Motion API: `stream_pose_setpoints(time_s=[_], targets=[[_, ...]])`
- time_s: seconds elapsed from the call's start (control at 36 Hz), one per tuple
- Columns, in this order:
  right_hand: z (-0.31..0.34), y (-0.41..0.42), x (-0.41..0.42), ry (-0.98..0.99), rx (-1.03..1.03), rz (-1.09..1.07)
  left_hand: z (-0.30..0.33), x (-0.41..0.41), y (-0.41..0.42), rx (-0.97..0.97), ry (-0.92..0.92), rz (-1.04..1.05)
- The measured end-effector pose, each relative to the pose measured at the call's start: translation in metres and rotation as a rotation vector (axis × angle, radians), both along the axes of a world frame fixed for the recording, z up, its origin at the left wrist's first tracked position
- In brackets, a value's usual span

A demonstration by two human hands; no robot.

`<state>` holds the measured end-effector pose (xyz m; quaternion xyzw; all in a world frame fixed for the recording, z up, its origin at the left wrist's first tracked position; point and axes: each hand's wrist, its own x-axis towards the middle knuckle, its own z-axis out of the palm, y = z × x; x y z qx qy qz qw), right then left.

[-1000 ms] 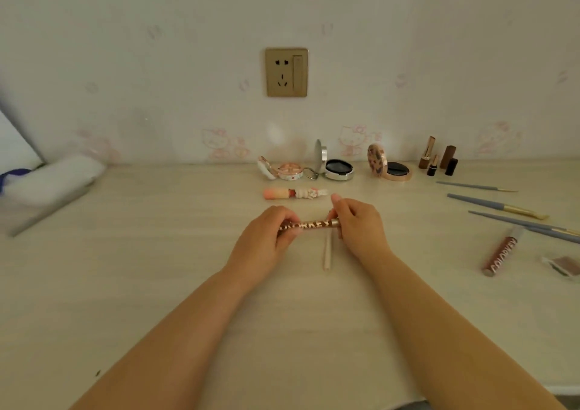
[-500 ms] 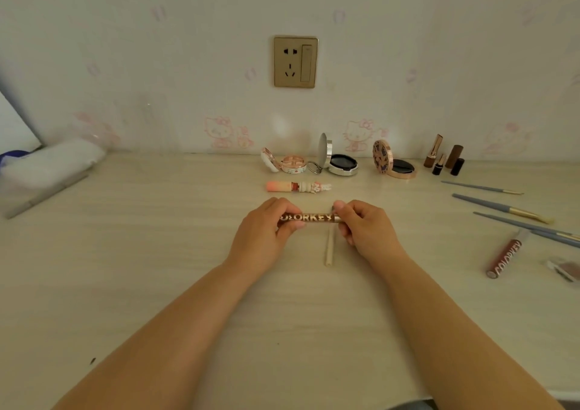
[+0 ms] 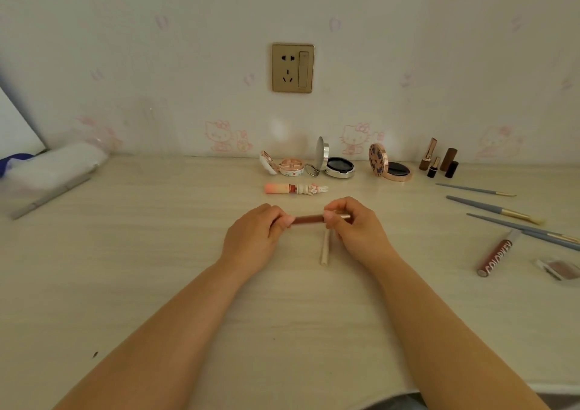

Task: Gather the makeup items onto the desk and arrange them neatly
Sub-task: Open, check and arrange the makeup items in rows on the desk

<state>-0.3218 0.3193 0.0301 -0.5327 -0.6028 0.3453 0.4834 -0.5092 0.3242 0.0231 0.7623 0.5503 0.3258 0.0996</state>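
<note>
A brown lip gloss tube (image 3: 309, 220) lies crosswise just above the desk (image 3: 157, 252), held at both ends. My left hand (image 3: 254, 237) pinches its left end and my right hand (image 3: 354, 230) its right, metallic end. A cream stick (image 3: 325, 248) lies on the desk under my right hand. Behind, a pink rabbit-capped tube (image 3: 295, 188) lies flat. At the wall stand three open compacts: a pink one (image 3: 288, 166), a silver one (image 3: 335, 164) and a rose-gold one (image 3: 392, 168).
Several lipsticks (image 3: 439, 160) stand at the back right. Grey-handled brushes (image 3: 492, 208) lie at the right, with a second brown gloss tube (image 3: 497, 254) and a small eyeshadow pan (image 3: 560, 268). A white roll (image 3: 59, 164) and a grey pen (image 3: 50, 197) lie far left. A wall socket (image 3: 292, 68) is above.
The tube has been rolled between my fingers, so its printed lettering no longer faces up. Both hands stay on its ends, a little farther from me.
</note>
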Motion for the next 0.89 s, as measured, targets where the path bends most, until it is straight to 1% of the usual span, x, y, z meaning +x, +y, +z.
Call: stream_pose_setpoints(time_s=[0.14,0.25,0.36,0.44,0.53,0.61,0.83,0.89], targets=[[0.001,-0.002,0.001,-0.153,0.013,0.042,-0.002,-0.005,0.002,0.05,-0.058,0.005],[0.003,-0.001,0.007,-0.267,0.005,0.023,-0.004,-0.005,0.003,0.093,-0.045,-0.006],[0.001,0.001,0.01,-0.166,-0.002,0.036,-0.002,-0.005,0.003,0.088,-0.039,0.006],[0.002,0.001,0.01,-0.149,-0.03,0.059,-0.001,-0.005,0.003,0.107,-0.036,0.02],[0.003,0.001,0.011,-0.177,-0.043,0.083,-0.001,-0.004,0.002,0.125,-0.024,0.019],[0.003,0.001,0.011,-0.222,-0.026,0.06,-0.001,-0.004,0.002,0.136,0.001,0.009],[0.003,0.001,0.013,-0.231,-0.03,0.037,-0.001,-0.007,0.004,0.163,-0.019,0.007],[0.003,0.0,0.012,-0.274,-0.022,0.036,-0.002,-0.008,0.005,0.186,-0.015,-0.002]])
